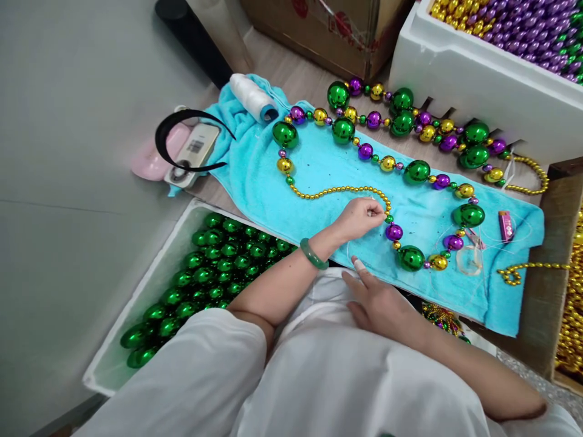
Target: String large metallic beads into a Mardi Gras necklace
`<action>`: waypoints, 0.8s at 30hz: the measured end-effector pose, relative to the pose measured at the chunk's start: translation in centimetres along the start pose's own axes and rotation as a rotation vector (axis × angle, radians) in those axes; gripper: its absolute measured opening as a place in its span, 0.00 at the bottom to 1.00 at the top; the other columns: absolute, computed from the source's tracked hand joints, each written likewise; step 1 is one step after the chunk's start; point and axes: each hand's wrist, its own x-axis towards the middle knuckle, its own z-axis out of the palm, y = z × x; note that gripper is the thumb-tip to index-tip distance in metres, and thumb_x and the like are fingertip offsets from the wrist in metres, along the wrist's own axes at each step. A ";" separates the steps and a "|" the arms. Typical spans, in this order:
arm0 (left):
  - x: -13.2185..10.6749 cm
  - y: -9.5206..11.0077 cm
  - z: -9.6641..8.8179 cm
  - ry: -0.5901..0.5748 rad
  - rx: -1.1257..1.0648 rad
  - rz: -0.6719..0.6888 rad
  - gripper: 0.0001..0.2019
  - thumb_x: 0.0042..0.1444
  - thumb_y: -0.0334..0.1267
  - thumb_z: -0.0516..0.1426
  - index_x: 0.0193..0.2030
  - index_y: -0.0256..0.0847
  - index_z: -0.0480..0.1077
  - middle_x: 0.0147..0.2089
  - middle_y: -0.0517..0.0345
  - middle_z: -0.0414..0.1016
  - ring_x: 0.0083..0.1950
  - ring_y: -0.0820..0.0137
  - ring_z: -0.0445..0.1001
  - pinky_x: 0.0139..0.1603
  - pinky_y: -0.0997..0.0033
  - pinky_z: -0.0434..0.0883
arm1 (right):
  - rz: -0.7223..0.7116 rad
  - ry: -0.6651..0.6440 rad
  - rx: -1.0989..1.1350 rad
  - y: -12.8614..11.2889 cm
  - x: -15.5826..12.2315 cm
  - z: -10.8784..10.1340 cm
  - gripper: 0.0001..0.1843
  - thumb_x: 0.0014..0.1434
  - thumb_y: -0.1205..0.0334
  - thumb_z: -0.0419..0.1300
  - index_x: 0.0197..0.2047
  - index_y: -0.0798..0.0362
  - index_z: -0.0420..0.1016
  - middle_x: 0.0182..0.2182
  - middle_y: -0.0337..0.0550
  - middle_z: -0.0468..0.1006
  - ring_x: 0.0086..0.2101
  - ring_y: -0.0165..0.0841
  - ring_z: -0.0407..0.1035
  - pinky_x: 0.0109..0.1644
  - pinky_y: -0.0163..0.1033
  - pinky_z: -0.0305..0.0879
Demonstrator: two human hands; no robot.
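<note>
My left hand, with a green bangle on the wrist, is closed in a pinch at the bead necklace. Its fingertips meet where the small gold beads join a green bead. Large green balls with purple and gold ones make up the rest of the loop, spread over a turquoise towel. By the towel's near edge, my right hand has its fingers apart and holds nothing visible. White tape wraps one of its fingers. A thin clear thread runs close to that finger.
Another beaded strand lies behind the towel. A thread spool, black headband, phone and pink lighter are around. Foam boxes hold green balls and mixed beads; a carton stands right.
</note>
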 end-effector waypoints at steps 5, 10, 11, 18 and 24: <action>-0.7 -0.1 -0.2 -0.076 -0.050 0.059 0.06 0.49 0.31 0.58 0.23 0.37 0.71 0.27 0.60 0.69 0.30 0.75 0.64 0.33 0.74 0.60 | 0.328 0.537 0.028 3.2 2.7 -9.9 0.16 0.59 0.57 0.55 0.46 0.53 0.79 0.41 0.54 0.81 0.36 0.40 0.74 0.39 0.44 0.70; -1.0 0.1 0.2 -0.131 -0.077 0.143 0.06 0.51 0.32 0.59 0.24 0.37 0.72 0.26 0.61 0.67 0.29 0.76 0.63 0.33 0.74 0.60 | 0.322 -0.177 0.650 10.1 9.6 -11.7 0.18 0.43 0.63 0.64 0.40 0.58 0.77 0.21 0.37 0.73 0.20 0.26 0.61 0.21 0.32 0.54; -1.0 0.1 0.3 -0.124 -0.075 0.158 0.06 0.51 0.33 0.59 0.24 0.37 0.72 0.26 0.61 0.66 0.28 0.76 0.63 0.33 0.74 0.60 | 0.304 -0.283 0.732 11.0 10.6 -11.0 0.19 0.40 0.65 0.64 0.39 0.58 0.76 0.20 0.35 0.72 0.19 0.24 0.59 0.21 0.31 0.52; -1.1 -0.3 0.3 -0.062 -0.013 0.181 0.06 0.52 0.32 0.59 0.25 0.37 0.73 0.25 0.62 0.66 0.29 0.77 0.63 0.32 0.75 0.60 | 0.166 -0.556 1.005 13.0 12.3 -8.5 0.19 0.38 0.68 0.68 0.37 0.58 0.74 0.29 0.40 0.78 0.26 0.24 0.67 0.31 0.30 0.65; -1.1 -0.5 0.4 -0.072 0.023 0.236 0.07 0.53 0.31 0.57 0.25 0.37 0.73 0.25 0.62 0.68 0.29 0.77 0.64 0.33 0.76 0.62 | 0.189 -0.601 1.044 14.1 11.6 -8.2 0.12 0.39 0.70 0.70 0.29 0.59 0.73 0.26 0.39 0.77 0.27 0.26 0.70 0.33 0.30 0.66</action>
